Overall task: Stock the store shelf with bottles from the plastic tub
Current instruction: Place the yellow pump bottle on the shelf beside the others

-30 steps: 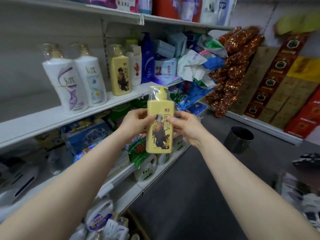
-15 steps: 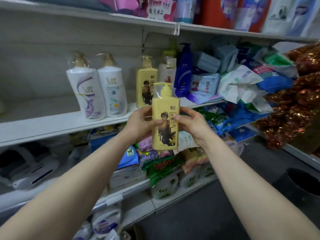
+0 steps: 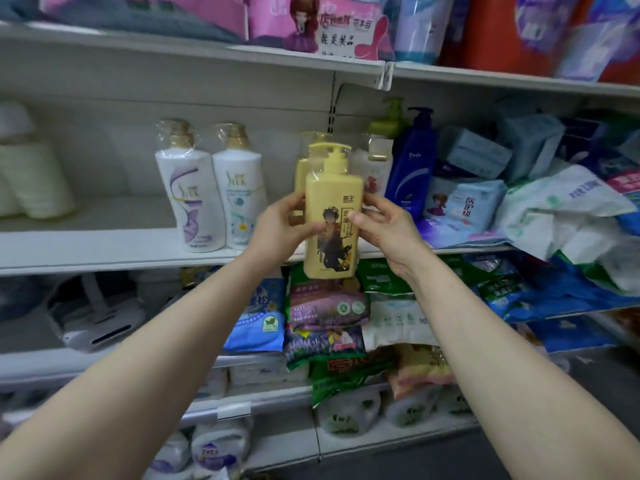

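Head view: two bare forearms are reaching forward from the lower corners toward the shelving.
Left hand: it is gripping the left side of the yellow bottle, thumb lying on the front label, fingers wrapping behind.
Right hand: it is gripping the opposite side the same way, thumb on the label edge.
Yellow bottle: it is being held upright in the air between both hands, in front of the middle shelf and resting on nothing; its base is showing below the shelf lip.
Pump head: it is standing on top under a clear film wrap.
Handling, judged: the body is looking like stiff moulded plastic and, if full, fairly heavy for its size. The glossy face and the film are likely making it slippery, and the pump neck is looking like the weak part.
Hold point, judged: the flat sides at mid-body are serving well; lifting by the pump is to be avoided.
Behind it: a matching yellow bottle is standing on the shelf, mostly hidden.
Neighbours: two white bottles are standing to the left and a blue bottle to the right.
Plastic tub: it is not appearing in this view.
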Action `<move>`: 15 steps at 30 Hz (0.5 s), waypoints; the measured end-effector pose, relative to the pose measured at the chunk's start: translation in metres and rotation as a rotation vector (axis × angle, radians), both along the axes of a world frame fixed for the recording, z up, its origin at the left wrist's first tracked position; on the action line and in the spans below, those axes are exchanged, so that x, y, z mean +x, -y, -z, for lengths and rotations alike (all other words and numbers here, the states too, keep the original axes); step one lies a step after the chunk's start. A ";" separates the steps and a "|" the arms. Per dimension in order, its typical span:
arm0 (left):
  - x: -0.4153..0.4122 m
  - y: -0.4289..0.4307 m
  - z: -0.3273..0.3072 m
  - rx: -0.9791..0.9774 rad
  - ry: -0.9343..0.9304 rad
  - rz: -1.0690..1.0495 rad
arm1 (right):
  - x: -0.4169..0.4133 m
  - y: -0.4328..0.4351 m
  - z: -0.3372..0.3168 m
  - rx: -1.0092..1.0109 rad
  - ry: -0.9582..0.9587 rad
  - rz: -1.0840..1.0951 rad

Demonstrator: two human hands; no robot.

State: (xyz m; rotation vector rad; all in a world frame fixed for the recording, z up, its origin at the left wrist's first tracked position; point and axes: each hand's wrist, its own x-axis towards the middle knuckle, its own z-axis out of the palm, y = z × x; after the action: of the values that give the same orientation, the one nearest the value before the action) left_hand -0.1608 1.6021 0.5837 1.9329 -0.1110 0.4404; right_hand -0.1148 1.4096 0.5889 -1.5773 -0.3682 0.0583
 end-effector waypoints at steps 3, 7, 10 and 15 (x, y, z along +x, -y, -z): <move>0.008 -0.001 -0.003 0.007 0.022 -0.050 | 0.010 -0.004 -0.004 0.028 0.013 -0.033; 0.020 -0.003 -0.003 0.049 0.034 -0.124 | 0.024 -0.008 -0.004 0.009 0.028 -0.045; 0.030 -0.007 0.002 0.073 0.024 -0.166 | 0.030 -0.013 -0.005 0.019 0.028 -0.037; 0.041 -0.010 0.009 0.093 0.017 -0.226 | 0.046 -0.022 0.002 -0.001 0.018 -0.024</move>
State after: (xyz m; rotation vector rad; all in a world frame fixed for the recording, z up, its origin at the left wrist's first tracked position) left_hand -0.1196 1.6122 0.5752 2.0426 0.0777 0.6110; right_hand -0.0689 1.4316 0.5866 -1.5750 -0.4020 0.0628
